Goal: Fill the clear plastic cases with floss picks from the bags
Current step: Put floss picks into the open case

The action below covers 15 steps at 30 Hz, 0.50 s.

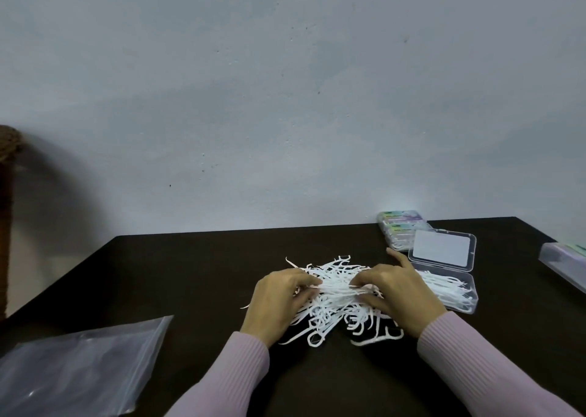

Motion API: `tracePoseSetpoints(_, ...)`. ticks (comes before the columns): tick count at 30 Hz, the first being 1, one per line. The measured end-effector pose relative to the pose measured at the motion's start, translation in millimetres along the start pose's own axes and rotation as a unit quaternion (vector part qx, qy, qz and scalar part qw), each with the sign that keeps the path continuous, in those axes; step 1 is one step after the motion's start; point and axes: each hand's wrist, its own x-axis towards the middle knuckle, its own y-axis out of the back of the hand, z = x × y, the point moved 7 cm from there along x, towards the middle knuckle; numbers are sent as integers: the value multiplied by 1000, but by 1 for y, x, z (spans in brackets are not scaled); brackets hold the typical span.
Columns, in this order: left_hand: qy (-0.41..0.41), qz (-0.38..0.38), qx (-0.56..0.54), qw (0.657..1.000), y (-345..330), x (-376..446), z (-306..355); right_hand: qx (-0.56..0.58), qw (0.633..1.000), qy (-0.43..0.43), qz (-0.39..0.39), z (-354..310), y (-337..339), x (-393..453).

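At the left edge I see a brown object (8,194), cut off by the frame. Below it, a clear zip bag (79,362) lies flat on the near-left part of the dark table (190,274); I cannot tell what it holds.

At the table's centre lies a loose pile of white floss picks (336,309). My left hand (279,302) rests on the pile's left side, fingers curled around a bundle of picks. My right hand (396,293) grips the same bundle from the right, index finger extended toward the far side. Both sleeves are pale pink.

Just right of the right hand, an open clear case (456,290) lies with its lid (442,250) tilted back; picks lie inside the tray. Behind it stands a stack of closed cases (402,226) with coloured labels. At the right edge, another case (567,264) is partly out of frame.
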Motion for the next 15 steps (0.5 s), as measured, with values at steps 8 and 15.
tracePoseSetpoints(8, 61, 40, -109, 991, 10, 0, -12, 79, 996, -37, 36, 24, 11, -4)
tracePoseSetpoints(15, 116, 63, -177, 975, 11, 0, -20, 255, 959, -96, 82, 39, 20, -7)
